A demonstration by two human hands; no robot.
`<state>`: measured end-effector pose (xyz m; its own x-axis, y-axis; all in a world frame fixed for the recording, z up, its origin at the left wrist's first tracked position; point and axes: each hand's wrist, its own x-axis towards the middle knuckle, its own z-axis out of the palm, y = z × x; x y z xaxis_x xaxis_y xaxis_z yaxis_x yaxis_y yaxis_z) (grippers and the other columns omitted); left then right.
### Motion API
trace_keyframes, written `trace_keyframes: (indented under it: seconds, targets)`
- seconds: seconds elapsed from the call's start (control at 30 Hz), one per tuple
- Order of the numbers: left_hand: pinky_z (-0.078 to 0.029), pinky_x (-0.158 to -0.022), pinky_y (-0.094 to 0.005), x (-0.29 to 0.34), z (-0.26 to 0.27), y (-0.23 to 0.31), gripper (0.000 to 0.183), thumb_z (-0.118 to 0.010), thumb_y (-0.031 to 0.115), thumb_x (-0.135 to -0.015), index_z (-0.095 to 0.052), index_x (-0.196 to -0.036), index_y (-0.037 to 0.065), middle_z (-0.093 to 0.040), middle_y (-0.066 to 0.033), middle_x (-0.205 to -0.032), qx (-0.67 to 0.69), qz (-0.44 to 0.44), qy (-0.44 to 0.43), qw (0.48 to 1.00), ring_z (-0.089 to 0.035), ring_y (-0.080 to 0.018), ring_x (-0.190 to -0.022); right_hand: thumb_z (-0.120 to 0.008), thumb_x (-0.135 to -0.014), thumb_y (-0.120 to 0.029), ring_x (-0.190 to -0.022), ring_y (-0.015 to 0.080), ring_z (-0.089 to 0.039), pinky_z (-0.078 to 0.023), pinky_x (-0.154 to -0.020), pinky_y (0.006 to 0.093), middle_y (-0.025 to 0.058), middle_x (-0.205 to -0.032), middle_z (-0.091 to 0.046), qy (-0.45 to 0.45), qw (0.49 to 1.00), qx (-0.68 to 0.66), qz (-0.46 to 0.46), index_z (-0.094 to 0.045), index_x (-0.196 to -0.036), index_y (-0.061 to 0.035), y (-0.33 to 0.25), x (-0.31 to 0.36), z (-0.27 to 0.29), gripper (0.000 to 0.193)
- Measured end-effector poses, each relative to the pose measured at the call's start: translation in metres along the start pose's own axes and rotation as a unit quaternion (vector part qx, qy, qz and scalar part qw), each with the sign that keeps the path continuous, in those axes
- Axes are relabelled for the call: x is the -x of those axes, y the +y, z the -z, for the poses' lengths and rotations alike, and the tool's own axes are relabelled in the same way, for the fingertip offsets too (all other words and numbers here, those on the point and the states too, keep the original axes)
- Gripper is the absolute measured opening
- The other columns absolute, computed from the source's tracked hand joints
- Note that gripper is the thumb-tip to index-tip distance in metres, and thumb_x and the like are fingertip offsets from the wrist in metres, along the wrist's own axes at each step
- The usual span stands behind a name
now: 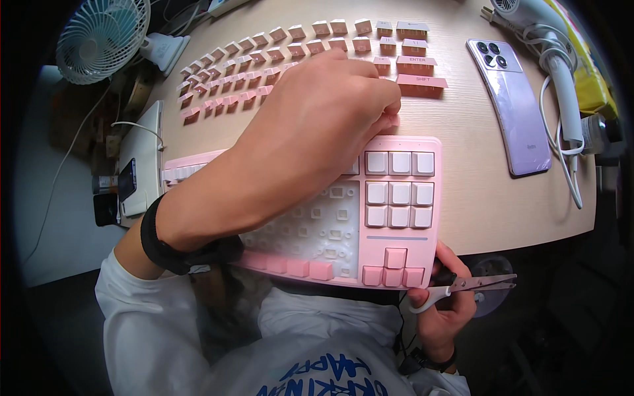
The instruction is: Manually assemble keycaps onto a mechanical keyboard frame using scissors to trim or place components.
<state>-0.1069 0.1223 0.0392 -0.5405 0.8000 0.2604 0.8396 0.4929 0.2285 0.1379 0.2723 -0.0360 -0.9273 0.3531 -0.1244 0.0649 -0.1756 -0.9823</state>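
A pink keyboard point(438, 198) lies in front of me, its white bare plate point(304, 221) showing where keycaps are off. White keycaps point(399, 193) and pink arrow keycaps point(395, 259) sit on its right side, and a pink row runs along the bottom. My left hand point(337, 99) reaches over it, fingertips pinched on a small pink piece, seemingly a keycap point(395, 121), mostly hidden. Beneath the keyboard's lower right corner, my right hand point(449, 307) grips white-handled scissors point(472, 284), blades slightly apart and pointing right. Its thumb touches the keyboard's edge.
Loose keycaps in white to pink stand in rows point(257, 56) beyond the keyboard. A purple phone point(515, 109) lies at right, beside a corded hair dryer point(561, 92). On the left are a blue fan point(102, 39) and a white device point(142, 148). The table edge runs below the phone.
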Motion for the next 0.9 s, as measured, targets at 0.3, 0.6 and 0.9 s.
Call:
trace_keyframes:
  seconds: [0.3,0.6,0.9]
  targets:
    - [-0.053,-0.075,-0.0407,-0.002,-0.003,0.002,0.014,-0.082,0.007,-0.083,-0.074,-0.094,0.007,-0.068,-0.0088,-0.089,-0.028,-0.011,0.022,0.999,-0.066,-0.0301,-0.086,-0.083,-0.088,0.003,-0.1,0.0109,-0.064,-0.053,-0.085,0.0233,0.0119,-0.113,-0.067,-0.065,0.99,0.051,0.113,-0.053,-0.145,0.011,0.006,-0.007,0.01,0.065]
    - [-0.053,-0.075,-0.0399,0.0,-0.003,0.003,0.013,-0.081,0.006,-0.084,-0.073,-0.095,0.007,-0.069,-0.0083,-0.092,-0.032,-0.004,0.064,0.997,-0.066,-0.029,-0.087,-0.084,-0.088,0.0,-0.098,0.0119,-0.065,-0.054,-0.085,0.0249,0.0122,-0.111,-0.068,-0.057,0.992,0.03,0.106,-0.054,-0.144,0.0118,0.008,-0.007,0.009,0.065]
    - [-0.053,-0.08,-0.0349,0.06,0.063,0.036,0.032,-0.073,-0.01,-0.08,-0.075,-0.109,0.002,-0.069,-0.0125,-0.1,-0.025,0.047,0.067,0.996,-0.068,-0.026,-0.095,-0.09,-0.079,0.002,-0.084,0.0085,-0.063,-0.051,-0.077,0.0215,0.0151,-0.11,-0.073,-0.04,0.991,0.081,0.097,-0.054,-0.147,0.0093,0.007,-0.004,0.019,0.078]
